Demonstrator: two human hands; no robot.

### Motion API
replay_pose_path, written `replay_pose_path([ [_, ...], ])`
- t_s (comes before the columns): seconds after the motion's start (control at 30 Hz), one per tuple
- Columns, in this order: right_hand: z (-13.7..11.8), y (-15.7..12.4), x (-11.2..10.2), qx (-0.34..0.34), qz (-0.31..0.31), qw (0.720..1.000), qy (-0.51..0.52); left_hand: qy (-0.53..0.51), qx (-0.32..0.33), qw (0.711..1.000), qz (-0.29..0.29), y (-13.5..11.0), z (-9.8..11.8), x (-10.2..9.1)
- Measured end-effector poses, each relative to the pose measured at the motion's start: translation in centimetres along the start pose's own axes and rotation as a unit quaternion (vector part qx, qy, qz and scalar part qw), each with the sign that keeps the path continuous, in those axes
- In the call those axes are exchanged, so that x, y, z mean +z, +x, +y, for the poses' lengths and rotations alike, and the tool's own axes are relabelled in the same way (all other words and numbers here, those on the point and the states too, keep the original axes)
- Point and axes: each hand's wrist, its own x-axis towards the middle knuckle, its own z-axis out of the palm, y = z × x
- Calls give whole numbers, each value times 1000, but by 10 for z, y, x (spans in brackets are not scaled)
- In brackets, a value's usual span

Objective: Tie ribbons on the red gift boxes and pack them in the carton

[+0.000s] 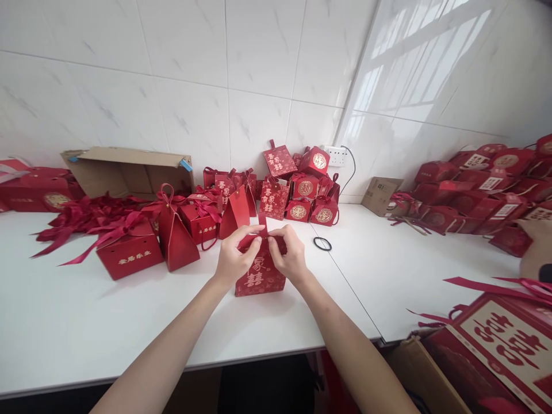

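Observation:
A small red gift box [261, 275] with gold characters stands upright on the white table [86, 322] in front of me. My left hand [235, 256] pinches the box's top flap from the left, fingers closed on it. From the right, my right hand [290, 253] grips the same top edge. Both thumbs meet over the box's top near a short red tab.
Folded red boxes and ribbons [86, 221] lie at the left beside an open cardboard carton [129, 169]. More red boxes [302, 190] are piled against the tiled wall and at the right [487, 190]. A black hair band [322, 244] lies near my right hand. A wall socket [338, 155] sits behind.

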Motion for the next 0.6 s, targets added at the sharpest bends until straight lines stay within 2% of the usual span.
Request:
replay_pose_path([
  [0.2,-2,2,-2,6,-1,1000,15,-14,-32,999,-1,1,1,0],
  [0.6,-4,4,-2,16,-1,999,28,-16,-32,999,-15,4,2,-1],
])
